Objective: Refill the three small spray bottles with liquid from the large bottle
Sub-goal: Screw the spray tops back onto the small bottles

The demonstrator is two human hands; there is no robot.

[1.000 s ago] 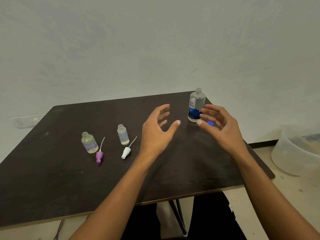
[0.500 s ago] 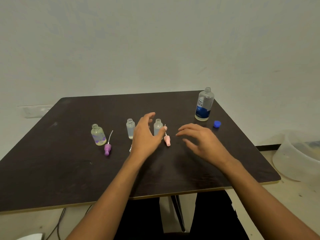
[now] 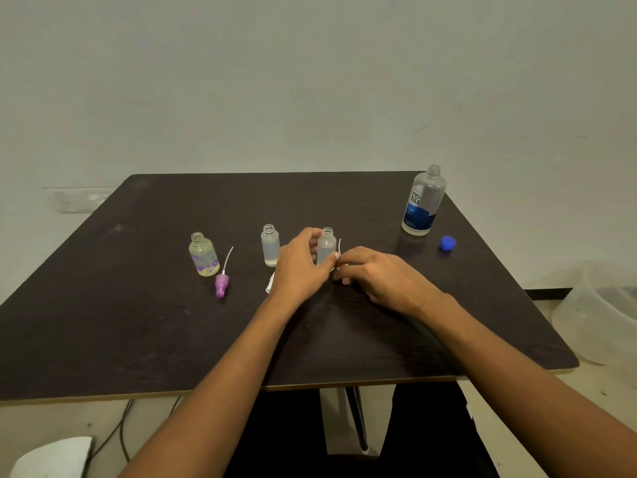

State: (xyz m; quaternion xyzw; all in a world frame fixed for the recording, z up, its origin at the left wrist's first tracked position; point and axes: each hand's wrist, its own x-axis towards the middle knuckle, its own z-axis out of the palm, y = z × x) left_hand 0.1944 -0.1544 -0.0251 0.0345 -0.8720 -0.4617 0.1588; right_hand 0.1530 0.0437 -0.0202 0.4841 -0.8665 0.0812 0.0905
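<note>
Three small uncapped bottles stand in a row on the dark table (image 3: 138,339): a purple-patterned one (image 3: 203,255), a clear one (image 3: 270,244) and a third clear one (image 3: 326,244). My left hand (image 3: 300,267) grips the third bottle, thumb in front and fingers behind. My right hand (image 3: 382,277) pinches the pink spray head (image 3: 344,280) just right of that bottle, its thin tube pointing up. The large bottle (image 3: 424,201) stands uncapped at the far right, its blue cap (image 3: 447,243) beside it.
A purple spray head (image 3: 222,284) lies by the patterned bottle. A white spray head (image 3: 270,287) is mostly hidden behind my left wrist. A translucent plastic tub (image 3: 599,315) sits on the floor to the right, and cables (image 3: 120,432) hang below the table's front edge.
Both hands came down from near the large bottle to the third small bottle. The left hand closed round that bottle and the right hand's fingers reached the pink spray head.
</note>
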